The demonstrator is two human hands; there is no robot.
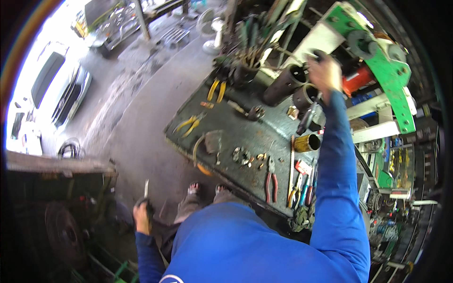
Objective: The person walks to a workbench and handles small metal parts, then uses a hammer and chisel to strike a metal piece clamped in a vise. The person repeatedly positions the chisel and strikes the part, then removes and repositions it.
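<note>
My left hand (142,219) is low on the left, beside the bench and away from its top. Its fingers are closed round a dark-handled tool with a thin pale metal shaft (146,187) pointing up; its exact kind does not show. My right arm stretches over the bench's right side. At its end, my right hand (326,75) is smeared by motion but looks closed, and a dark piece (319,55) sticks out at its top. Close by stand a tall dark metal tube (278,89) and a shorter tube (303,98). Under the wrist lies a dark tool (307,119).
On the dark bench (226,137) lie red-handled pliers (271,181), yellow-handled pliers (191,125), a ring-shaped metal part (241,155), a yellow tin (306,143) and several screwdrivers (309,191). A green-and-white steel frame (387,78) rises at the right. A white fan (214,35) stands beyond.
</note>
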